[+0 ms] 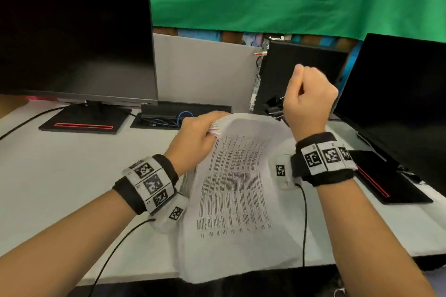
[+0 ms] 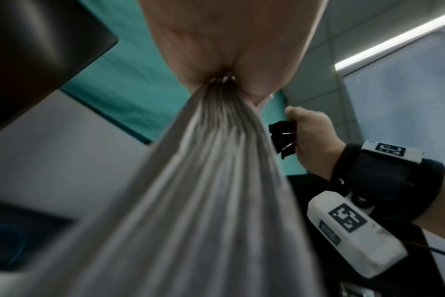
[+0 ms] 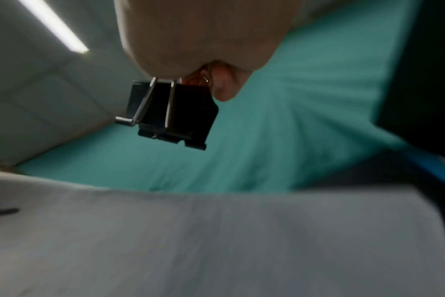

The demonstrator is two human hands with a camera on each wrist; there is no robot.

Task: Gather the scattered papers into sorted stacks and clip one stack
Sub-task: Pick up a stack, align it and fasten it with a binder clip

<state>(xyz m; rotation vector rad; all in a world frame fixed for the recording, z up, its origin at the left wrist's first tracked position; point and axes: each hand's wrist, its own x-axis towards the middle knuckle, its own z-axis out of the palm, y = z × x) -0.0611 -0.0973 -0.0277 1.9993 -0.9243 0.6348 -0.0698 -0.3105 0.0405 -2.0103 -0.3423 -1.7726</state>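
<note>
Left hand point(image 1: 193, 138) pinches the top corner of a sagging stack of white printed paper sheets point(image 1: 231, 190), lifted over the grey desk point(image 1: 60, 176). Right hand point(image 1: 310, 98) grips a black metal binder clip point(image 3: 170, 114) by its wire handles, just beside the stack's top edge, apart from it.

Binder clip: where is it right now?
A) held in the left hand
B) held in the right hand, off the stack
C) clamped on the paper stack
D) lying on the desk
B: the right hand grips the binder clip by its wire handles, clear of the paper stack, which the left hand pinches at its top corner.
</note>
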